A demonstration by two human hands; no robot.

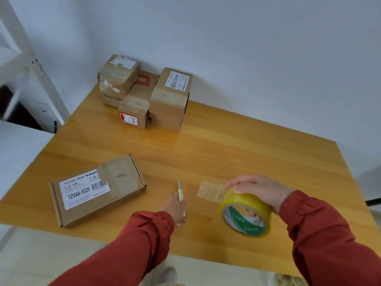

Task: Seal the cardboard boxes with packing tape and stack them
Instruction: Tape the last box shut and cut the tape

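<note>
Head view: my left hand (pixel 174 207) grips a cutter (pixel 180 191) mid-frame; my right hand (pixel 260 189) grips the tape (pixel 254 201) lower right.

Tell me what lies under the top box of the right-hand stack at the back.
A second cardboard box lies under the top box and carries it. Only its front side shows; its top is covered, so its tape cannot be checked.

1. The right hand (pixel 257 190) grips the yellow tape roll (pixel 245 213), a loose strip pulled out.
2. The left hand (pixel 175 207) holds a small cutter (pixel 180 193).
3. A flat labelled box (pixel 97 188) lies on the counter (pixel 226 145); stacked boxes (pixel 144 98) stand at the back.
</note>
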